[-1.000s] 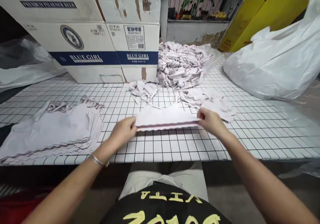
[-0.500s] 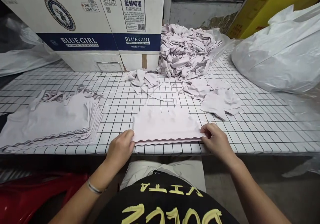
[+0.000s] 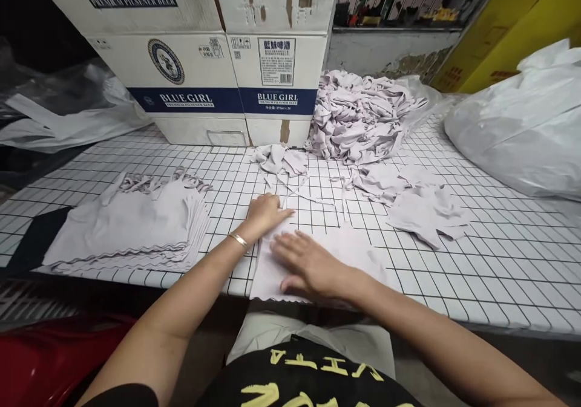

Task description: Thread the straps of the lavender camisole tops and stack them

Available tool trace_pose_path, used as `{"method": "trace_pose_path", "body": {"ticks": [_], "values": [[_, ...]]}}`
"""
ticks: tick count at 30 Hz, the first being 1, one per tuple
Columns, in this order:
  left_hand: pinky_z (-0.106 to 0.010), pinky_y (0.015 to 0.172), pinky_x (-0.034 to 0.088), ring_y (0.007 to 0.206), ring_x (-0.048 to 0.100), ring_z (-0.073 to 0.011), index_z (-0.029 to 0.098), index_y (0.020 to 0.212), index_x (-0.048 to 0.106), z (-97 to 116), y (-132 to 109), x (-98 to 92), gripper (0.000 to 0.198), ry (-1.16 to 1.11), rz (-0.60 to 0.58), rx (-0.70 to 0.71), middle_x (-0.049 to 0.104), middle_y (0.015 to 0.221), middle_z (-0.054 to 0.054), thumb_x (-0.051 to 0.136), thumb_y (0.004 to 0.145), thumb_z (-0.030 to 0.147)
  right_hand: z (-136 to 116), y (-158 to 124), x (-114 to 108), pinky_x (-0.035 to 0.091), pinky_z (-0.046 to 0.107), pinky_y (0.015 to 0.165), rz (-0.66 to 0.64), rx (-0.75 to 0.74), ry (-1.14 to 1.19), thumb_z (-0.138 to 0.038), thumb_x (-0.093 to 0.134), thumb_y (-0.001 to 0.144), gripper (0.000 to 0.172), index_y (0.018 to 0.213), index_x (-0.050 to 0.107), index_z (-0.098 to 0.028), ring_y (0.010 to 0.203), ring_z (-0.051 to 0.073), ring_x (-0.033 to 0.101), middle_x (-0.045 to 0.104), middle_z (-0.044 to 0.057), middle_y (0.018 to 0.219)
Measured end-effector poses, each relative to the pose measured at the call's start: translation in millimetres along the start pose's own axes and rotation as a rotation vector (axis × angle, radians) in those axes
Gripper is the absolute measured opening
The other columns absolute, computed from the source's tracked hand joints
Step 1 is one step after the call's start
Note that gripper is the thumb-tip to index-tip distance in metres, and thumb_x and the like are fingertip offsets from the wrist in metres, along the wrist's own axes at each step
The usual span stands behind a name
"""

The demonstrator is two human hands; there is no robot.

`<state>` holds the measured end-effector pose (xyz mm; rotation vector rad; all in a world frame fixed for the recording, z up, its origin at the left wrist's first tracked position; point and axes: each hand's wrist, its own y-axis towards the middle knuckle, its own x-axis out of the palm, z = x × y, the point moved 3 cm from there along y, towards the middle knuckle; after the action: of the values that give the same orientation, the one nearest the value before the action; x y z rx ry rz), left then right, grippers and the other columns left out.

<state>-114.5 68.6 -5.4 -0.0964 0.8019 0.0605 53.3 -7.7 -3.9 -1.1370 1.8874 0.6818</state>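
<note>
A pale pink strappy top (image 3: 354, 247) with a wavy hem lies on the checked tabletop in front of me, its hem at the front edge. Flat on its left part rests my right hand (image 3: 311, 265), fingers stretched out and thumb apart. My left hand (image 3: 267, 213) is at the top's upper left corner, beside its thin straps; the thumb points right, away from the bent fingers, and the fingertips are partly hidden. To the left is a neat stack of similar tops (image 3: 131, 222), wavy hems towards me.
Behind stands a white and blue beer carton (image 3: 200, 71). A heaped pile of crumpled pink garments (image 3: 363, 117) sits right of it. Loose pink pieces (image 3: 422, 204) and a small crumpled piece (image 3: 281, 160) lie nearer. A white plastic bag (image 3: 517, 117) bulges at the right.
Both hands have left the hem's lower corners. My left hand has moved up to the upper left corner, my right hand leftward onto the fabric. The camera view has shifted.
</note>
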Motion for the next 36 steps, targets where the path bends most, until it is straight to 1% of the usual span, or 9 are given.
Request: {"method": "trace_pose_path", "body": {"ticks": [3,6,10,17,19,22,25,32,36], "values": [[-0.041,0.091,0.043,0.098,0.057,-0.0271,0.018,0.063,0.046,5,24,20.3,0.026,-0.222,-0.091,-0.078,0.061,0.079,-0.007,0.07,0.072,0.016,-1,11,38,0.008,0.052,0.119,-0.138,-0.097,-0.072,-0.067,0.039,0.089,0.083,0.152,0.025,-0.013,0.147,0.031,0.013,0.019,0.017,0.158],[-0.037,0.08,0.051,0.081,0.063,-0.0197,0.017,0.073,0.051,7,42,23.8,0.012,-0.413,-0.228,-0.129,0.064,0.076,-0.006,0.059,0.082,0.014,3,6,45,0.003,0.05,0.12,-0.14,-0.101,-0.072,-0.068,0.032,0.091,0.084,0.153,0.021,-0.013,0.148,0.029,0.008,0.015,0.015,0.159],[-0.032,0.078,0.056,0.073,0.066,-0.0147,0.012,0.083,0.058,18,85,7.0,0.007,-0.737,-0.413,-0.189,0.068,0.079,-0.01,0.053,0.088,0.011,5,4,40,0.0,0.048,0.12,-0.152,-0.095,-0.046,-0.067,0.031,0.092,0.083,0.154,0.02,-0.014,0.148,0.028,0.007,0.013,0.015,0.159],[-0.029,0.079,0.055,0.072,0.068,-0.0131,0.007,0.083,0.064,55,144,-35.0,0.013,-1.054,-0.436,-0.236,0.069,0.081,-0.012,0.053,0.087,0.001,0,4,37,0.001,0.051,0.12,-0.129,-0.074,0.147,-0.062,0.045,0.09,0.079,0.151,0.028,-0.015,0.148,0.031,0.011,0.02,0.016,0.158],[-0.033,0.08,0.055,0.074,0.069,-0.0153,0.007,0.087,0.066,65,137,-40.8,0.007,-0.97,-0.451,-0.094,0.071,0.088,-0.013,0.061,0.084,0.004,5,4,28,0.012,0.052,0.119,-0.05,-0.024,0.33,-0.056,0.053,0.089,0.07,0.146,0.041,-0.018,0.145,0.031,0.024,0.033,0.015,0.154],[-0.037,0.085,0.054,0.08,0.07,-0.0178,0.009,0.094,0.071,73,109,-41.9,0.017,-0.816,-0.451,0.19,0.073,0.093,-0.011,0.072,0.078,0.012,28,8,0,0.042,0.045,0.103,0.269,0.241,0.76,-0.047,0.057,0.088,0.045,0.123,0.06,-0.019,0.12,0.025,0.056,0.059,0.013,0.131],[-0.037,0.092,0.052,0.091,0.069,-0.0202,0.013,0.089,0.075,72,76,-38.8,0.015,-0.626,-0.345,0.412,0.075,0.093,-0.008,0.074,0.075,0.019,54,12,-33,0.051,0.035,0.082,0.545,0.471,1.141,-0.041,0.064,0.084,0.032,0.108,0.064,-0.02,0.094,0.019,0.064,0.065,0.009,0.116],[-0.039,0.103,0.046,0.105,0.065,-0.0195,0.024,0.089,0.077,73,33,-33.7,0.03,-0.202,-0.197,0.741,0.075,0.101,-0.003,0.056,0.077,0.005,62,24,-69,0.047,0.026,0.072,0.389,0.416,1.509,-0.045,0.067,0.081,0.031,0.101,0.069,-0.02,0.097,0.018,0.061,0.067,0.008,0.113],[-0.036,0.098,0.047,0.102,0.066,-0.0188,0.022,0.088,0.076,75,30,-31.1,0.028,-0.172,-0.186,0.764,0.075,0.099,-0.004,0.056,0.078,0.005,60,31,-68,0.042,0.021,0.062,0.327,0.4,1.439,-0.036,0.078,0.072,0.024,0.084,0.07,-0.016,0.072,0.01,0.057,0.068,0.004,0.091]]}}
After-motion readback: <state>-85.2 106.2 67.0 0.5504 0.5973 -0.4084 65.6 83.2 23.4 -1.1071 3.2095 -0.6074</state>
